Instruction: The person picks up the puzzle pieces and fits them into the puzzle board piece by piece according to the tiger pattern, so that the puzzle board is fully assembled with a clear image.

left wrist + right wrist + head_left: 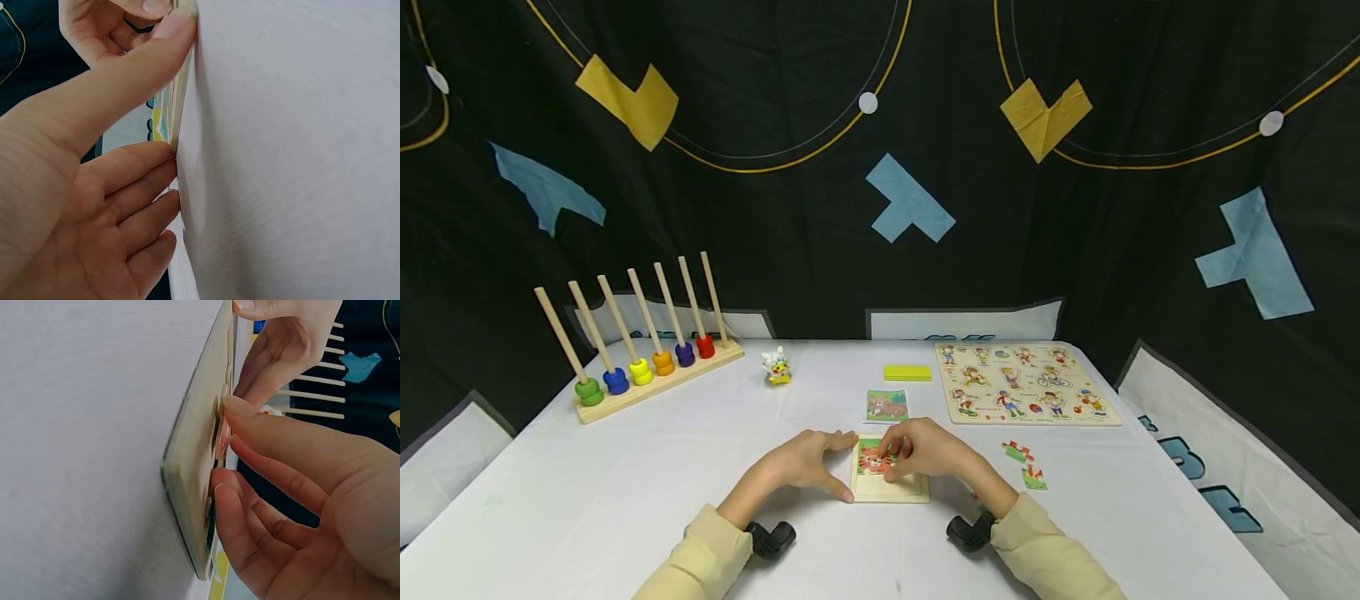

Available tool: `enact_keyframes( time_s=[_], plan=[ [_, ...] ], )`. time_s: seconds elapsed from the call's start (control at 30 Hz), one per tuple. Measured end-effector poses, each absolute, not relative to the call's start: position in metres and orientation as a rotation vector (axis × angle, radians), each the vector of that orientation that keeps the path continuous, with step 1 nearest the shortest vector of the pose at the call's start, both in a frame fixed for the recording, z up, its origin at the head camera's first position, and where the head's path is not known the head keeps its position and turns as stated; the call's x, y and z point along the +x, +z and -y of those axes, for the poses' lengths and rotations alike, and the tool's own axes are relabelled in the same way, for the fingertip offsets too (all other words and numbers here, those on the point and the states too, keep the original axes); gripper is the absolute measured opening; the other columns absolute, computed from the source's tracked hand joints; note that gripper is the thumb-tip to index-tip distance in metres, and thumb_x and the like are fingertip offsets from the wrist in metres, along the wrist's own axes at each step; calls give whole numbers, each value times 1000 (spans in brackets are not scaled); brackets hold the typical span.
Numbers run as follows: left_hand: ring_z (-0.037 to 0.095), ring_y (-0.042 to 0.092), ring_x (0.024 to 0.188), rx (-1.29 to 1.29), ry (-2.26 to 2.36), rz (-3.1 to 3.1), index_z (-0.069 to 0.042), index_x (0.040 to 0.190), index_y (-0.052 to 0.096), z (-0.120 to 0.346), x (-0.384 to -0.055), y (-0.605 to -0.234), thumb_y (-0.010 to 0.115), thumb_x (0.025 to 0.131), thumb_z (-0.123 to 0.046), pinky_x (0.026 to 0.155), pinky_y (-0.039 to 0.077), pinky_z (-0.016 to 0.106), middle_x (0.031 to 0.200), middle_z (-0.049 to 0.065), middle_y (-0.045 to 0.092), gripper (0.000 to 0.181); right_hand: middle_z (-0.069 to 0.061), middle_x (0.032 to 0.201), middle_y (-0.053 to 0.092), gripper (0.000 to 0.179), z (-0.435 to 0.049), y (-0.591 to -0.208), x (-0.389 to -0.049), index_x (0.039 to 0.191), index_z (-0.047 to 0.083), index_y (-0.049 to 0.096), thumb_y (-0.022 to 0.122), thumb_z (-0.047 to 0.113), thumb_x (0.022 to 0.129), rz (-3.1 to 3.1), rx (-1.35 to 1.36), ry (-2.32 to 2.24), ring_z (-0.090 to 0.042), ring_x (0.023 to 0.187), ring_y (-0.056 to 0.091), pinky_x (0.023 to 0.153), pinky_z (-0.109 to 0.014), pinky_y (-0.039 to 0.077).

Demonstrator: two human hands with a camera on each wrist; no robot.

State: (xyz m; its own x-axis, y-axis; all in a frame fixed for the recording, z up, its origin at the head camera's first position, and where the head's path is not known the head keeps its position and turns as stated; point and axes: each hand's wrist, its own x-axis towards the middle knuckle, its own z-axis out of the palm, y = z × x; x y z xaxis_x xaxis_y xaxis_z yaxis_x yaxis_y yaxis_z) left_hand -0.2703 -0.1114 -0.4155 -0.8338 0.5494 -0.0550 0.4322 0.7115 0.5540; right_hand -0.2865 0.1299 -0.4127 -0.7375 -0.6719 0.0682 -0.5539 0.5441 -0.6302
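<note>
The curled thumb and fingertips of the right hand (pixel 928 450) appear to pinch a red tiger jigsaw piece (pixel 222 442) inside the wooden puzzle tray (pixel 891 490); the fingertips cover much of it, so how fully it sits cannot be told. The left hand (pixel 808 460), fingers extended and thumb spread away from them, braces the tray's left edge, thumb at the near corner.

The piece looks thin, light and stiff, probably smooth-faced, so it should slide readily under a fingertip; its narrow knobs seem the part likeliest to chip. It is best taken by opposite edges, or pressed flat from above. The tray looks light too and could skid without that bracing at its edge.

Right of the tray lie two loose jigsaw pieces, a red-and-green one (pixel 1018 452) and a green one (pixel 1034 478); another is partly hidden by the right forearm. Just beyond the tray is a brown-animal picture card (pixel 887 406), then a yellow bar (pixel 907 372). Far right of it lies a sports-figure puzzle board (pixel 1030 404); far left, a small figurine (pixel 777 367) and a seven-peg ring stacker (pixel 658 385).
</note>
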Motion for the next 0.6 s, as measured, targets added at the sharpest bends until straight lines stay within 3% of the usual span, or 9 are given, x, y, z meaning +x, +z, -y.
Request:
enact_keyframes(
  time_s=[0.6],
  plan=[
    [36, 38, 135, 782, 813, -2697, 2, 138, 50, 111, -270, -417, 89, 64, -35, 111, 30, 52, 145, 17, 44, 91, -4, 88, 69, 18, -132, -411, -285, 92, 5, 72, 77, -4, 77, -2603, -1079, -917, -12, 71, 58, 62, -21, 49]
  ],
)
